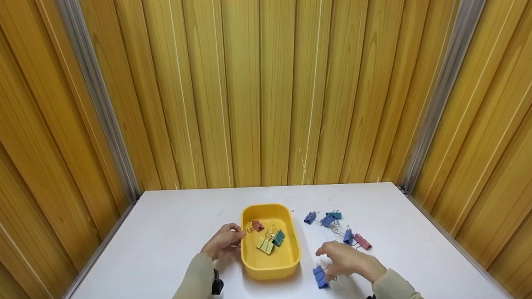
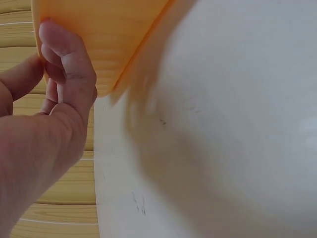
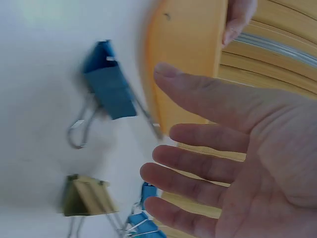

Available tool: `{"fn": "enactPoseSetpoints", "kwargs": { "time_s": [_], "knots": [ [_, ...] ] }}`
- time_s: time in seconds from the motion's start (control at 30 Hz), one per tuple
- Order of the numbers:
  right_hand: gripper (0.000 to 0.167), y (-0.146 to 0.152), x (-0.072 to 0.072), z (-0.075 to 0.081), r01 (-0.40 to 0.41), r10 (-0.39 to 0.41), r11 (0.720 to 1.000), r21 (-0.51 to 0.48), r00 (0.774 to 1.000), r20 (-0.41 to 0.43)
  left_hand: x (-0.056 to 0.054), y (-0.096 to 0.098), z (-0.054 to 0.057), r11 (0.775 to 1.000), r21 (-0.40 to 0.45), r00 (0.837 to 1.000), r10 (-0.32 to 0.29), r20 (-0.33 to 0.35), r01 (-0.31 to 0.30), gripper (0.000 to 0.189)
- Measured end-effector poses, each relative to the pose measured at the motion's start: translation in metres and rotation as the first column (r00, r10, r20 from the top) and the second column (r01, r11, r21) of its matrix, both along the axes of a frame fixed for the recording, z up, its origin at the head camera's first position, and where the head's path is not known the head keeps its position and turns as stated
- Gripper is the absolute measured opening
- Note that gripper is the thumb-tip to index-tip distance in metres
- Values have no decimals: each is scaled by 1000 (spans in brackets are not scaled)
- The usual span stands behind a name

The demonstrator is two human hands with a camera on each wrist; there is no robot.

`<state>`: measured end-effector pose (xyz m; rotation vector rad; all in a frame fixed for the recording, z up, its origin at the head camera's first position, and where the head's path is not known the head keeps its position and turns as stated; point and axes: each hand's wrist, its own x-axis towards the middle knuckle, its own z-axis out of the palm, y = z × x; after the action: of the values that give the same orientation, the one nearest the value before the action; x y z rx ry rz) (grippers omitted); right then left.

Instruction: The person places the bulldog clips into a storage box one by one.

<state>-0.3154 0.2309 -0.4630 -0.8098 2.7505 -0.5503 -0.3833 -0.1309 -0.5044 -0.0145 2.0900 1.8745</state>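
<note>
A yellow plastic bin (image 1: 272, 274) stands on the white table, holding a red binder clip (image 1: 257, 225), a teal binder clip (image 1: 279, 238) and a yellow-green binder clip (image 1: 265, 246). My left hand (image 1: 226, 241) grips the bin's left rim, thumb and fingers on either side of it in the left wrist view. To the right of the bin, my right hand (image 1: 347, 261) hovers over a blue binder clip (image 1: 320, 277), its fingers extended and nothing in them. The right wrist view also has an olive binder clip (image 3: 86, 196) below that blue one; the hand hides it in the head view.
Farther back on the right lie several more binder clips: blue ones (image 1: 310, 217), a teal one (image 1: 335, 215) and a red one (image 1: 362, 241). Wood-patterned panels (image 1: 274, 91) rise behind the table (image 1: 174, 232) and at both sides.
</note>
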Motion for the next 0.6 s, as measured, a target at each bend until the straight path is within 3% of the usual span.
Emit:
{"fn": "enactPoseSetpoints", "kwargs": {
  "time_s": [0.27,0.4,0.6],
  "knots": [
    [57,-3,5,-21,-58,60,997,48,998,-33,1,0,-1,1000,-1,1000,-4,-25,4,14],
    [52,-5,3,-24,-58,59,998,40,998,-30,1,1,-2,1000,-17,1000,4,-19,-4,15],
    [52,-8,-2,-21,-93,96,995,27,986,-138,0,1,-2,1000,-3,1000,-7,-27,7,15]
  ]
}}
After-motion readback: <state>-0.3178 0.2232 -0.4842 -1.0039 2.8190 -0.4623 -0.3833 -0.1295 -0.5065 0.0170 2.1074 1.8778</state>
